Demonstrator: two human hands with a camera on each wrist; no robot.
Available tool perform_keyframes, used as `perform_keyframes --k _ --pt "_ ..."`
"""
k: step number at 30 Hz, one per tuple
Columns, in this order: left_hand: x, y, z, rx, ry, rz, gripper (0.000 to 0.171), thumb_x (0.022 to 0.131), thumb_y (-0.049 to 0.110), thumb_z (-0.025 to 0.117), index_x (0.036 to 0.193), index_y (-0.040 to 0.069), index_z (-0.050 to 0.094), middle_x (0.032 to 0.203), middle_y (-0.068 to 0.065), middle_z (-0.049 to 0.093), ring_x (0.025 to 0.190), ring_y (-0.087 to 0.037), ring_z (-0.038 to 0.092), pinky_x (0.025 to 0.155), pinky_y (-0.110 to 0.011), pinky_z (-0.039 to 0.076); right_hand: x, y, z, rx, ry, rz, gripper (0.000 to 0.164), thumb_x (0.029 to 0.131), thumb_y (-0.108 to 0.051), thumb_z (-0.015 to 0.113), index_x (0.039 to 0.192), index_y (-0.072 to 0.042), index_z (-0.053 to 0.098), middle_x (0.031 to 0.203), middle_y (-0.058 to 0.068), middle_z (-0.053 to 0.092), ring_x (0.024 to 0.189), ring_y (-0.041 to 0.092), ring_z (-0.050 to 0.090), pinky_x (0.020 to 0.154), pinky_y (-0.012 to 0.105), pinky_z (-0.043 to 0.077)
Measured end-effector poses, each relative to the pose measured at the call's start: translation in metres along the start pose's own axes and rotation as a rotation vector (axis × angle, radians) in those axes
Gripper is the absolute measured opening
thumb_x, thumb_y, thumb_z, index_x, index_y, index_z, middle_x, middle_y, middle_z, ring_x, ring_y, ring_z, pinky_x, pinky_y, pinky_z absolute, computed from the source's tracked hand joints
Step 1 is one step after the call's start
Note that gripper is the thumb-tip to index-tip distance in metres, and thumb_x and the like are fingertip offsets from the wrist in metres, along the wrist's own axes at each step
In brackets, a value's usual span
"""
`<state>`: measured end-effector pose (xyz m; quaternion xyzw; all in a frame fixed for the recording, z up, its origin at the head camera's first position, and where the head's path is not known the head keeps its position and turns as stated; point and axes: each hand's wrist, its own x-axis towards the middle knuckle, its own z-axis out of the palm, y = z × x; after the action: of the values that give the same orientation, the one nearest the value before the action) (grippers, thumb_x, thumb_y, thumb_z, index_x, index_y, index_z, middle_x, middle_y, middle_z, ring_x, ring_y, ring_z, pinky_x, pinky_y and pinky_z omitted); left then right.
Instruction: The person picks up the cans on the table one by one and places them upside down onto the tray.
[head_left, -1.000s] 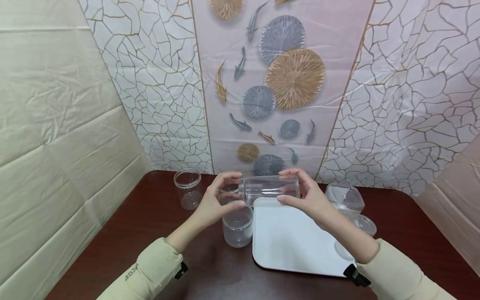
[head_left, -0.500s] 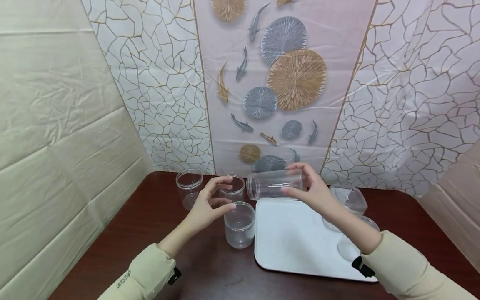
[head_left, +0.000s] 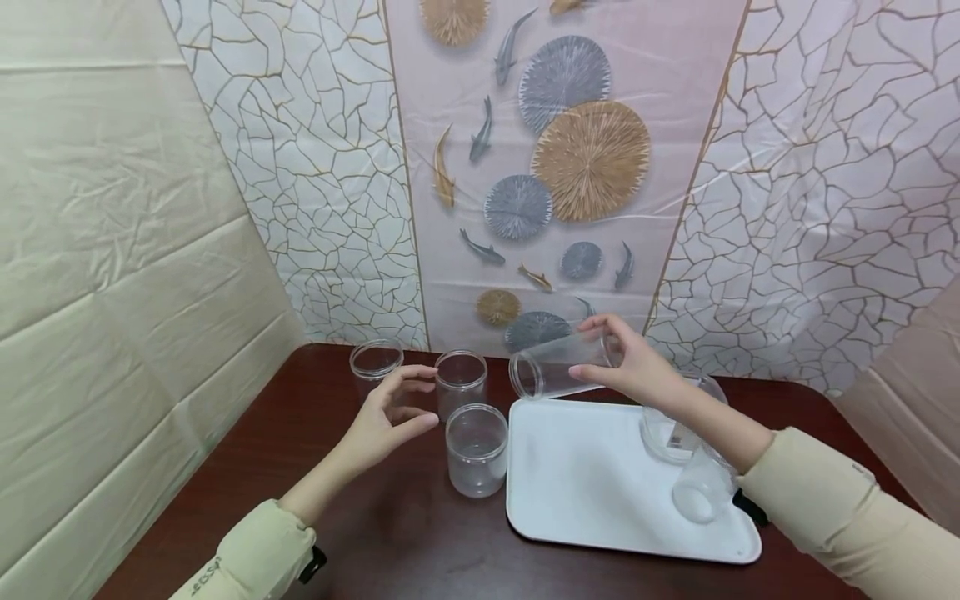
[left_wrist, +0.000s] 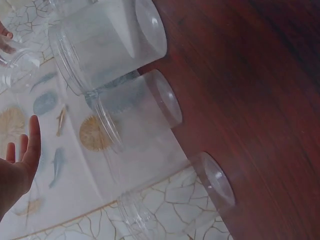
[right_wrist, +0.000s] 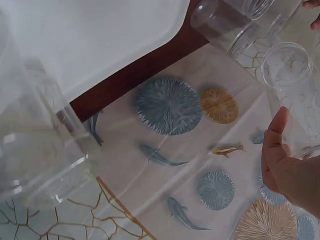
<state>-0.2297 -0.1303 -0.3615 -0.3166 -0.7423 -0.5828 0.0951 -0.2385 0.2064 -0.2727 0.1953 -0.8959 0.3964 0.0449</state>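
Observation:
My right hand [head_left: 637, 371] grips a clear, lidless plastic jar [head_left: 558, 367] by its base end. The jar lies nearly sideways above the back edge of the white tray, its mouth facing left and a little down. In the right wrist view the jar's round mouth [right_wrist: 287, 65] shows beyond the fingers. My left hand [head_left: 375, 433] holds nothing; its fingers are spread and relaxed. It is close to three upright clear jars: a front one [head_left: 477, 458], a middle one [head_left: 461, 392] and a back-left one [head_left: 375, 358], which the hand partly hides.
The white tray [head_left: 585, 492] lies on the dark red-brown table [head_left: 420, 533], right of the jars. Several clear containers, including a tipped one [head_left: 701, 492], sit at the tray's right side, partly behind my right forearm. A patterned cloth [head_left: 517, 275] hangs behind the table.
My left hand has let go of the held jar and moved left and down. My right hand has carried the jar slightly right, its mouth end tilting lower.

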Motion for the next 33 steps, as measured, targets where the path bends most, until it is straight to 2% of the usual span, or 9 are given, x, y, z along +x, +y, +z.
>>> perform_keyframes --k 5,12,18,21,24,29,33 --pt "-0.010 0.000 -0.006 0.019 0.007 -0.006 0.050 0.082 -0.001 0.068 0.127 0.004 0.048 0.124 0.012 0.051 0.109 -0.002 0.055 0.080 -0.032 0.056 0.009 -0.001 -0.006 -0.064 -0.041 -0.034 0.055 0.082 -0.020 0.072 0.126 -0.004 0.044 0.122 0.021 0.052 0.092 0.028 0.051 0.075 0.033 0.043" --pt "-0.015 -0.001 -0.009 0.041 0.007 -0.013 0.049 0.082 0.000 0.068 0.127 0.003 0.048 0.124 0.006 0.049 0.109 -0.001 0.054 0.081 -0.030 0.055 0.016 0.009 -0.018 -0.144 -0.166 -0.122 0.054 0.078 -0.018 0.074 0.121 0.000 0.047 0.119 0.019 0.054 0.099 0.027 0.052 0.088 0.044 0.043" --pt "-0.016 -0.004 -0.007 0.050 -0.010 -0.014 0.048 0.083 0.001 0.068 0.127 0.004 0.048 0.123 0.002 0.050 0.108 -0.002 0.053 0.081 -0.030 0.055 0.018 0.018 -0.023 -0.205 -0.214 -0.153 0.052 0.075 -0.014 0.076 0.116 0.001 0.049 0.112 0.017 0.054 0.090 0.022 0.049 0.080 0.036 0.043" --pt "-0.018 -0.006 -0.006 0.048 -0.008 -0.015 0.047 0.082 -0.001 0.068 0.125 0.003 0.049 0.122 0.004 0.050 0.107 -0.001 0.053 0.080 -0.030 0.055 0.019 0.024 -0.025 -0.226 -0.227 -0.187 0.051 0.074 -0.012 0.076 0.115 0.002 0.049 0.113 0.020 0.055 0.093 0.024 0.051 0.082 0.039 0.044" --pt "-0.019 -0.008 -0.004 0.043 -0.004 -0.021 0.047 0.082 -0.001 0.068 0.125 0.001 0.050 0.121 0.004 0.051 0.107 -0.001 0.054 0.080 -0.033 0.056 0.023 0.029 -0.026 -0.254 -0.246 -0.225 0.050 0.072 -0.009 0.076 0.113 0.004 0.050 0.115 0.023 0.055 0.103 0.031 0.052 0.089 0.047 0.043" --pt "-0.017 -0.007 -0.001 0.038 -0.013 -0.021 0.046 0.082 0.001 0.069 0.125 0.002 0.050 0.121 -0.002 0.051 0.107 -0.002 0.054 0.080 -0.034 0.056 0.030 0.038 -0.027 -0.342 -0.284 -0.203 0.049 0.069 -0.007 0.075 0.111 -0.001 0.050 0.115 0.023 0.053 0.111 0.039 0.048 0.094 0.058 0.040" --pt "-0.017 -0.008 0.001 0.043 -0.018 -0.008 0.046 0.082 0.001 0.069 0.124 0.004 0.051 0.121 -0.004 0.051 0.106 -0.001 0.053 0.080 -0.031 0.056 0.035 0.044 -0.025 -0.410 -0.305 -0.145 0.048 0.069 -0.006 0.075 0.111 -0.005 0.050 0.115 0.023 0.051 0.110 0.039 0.048 0.093 0.057 0.042"
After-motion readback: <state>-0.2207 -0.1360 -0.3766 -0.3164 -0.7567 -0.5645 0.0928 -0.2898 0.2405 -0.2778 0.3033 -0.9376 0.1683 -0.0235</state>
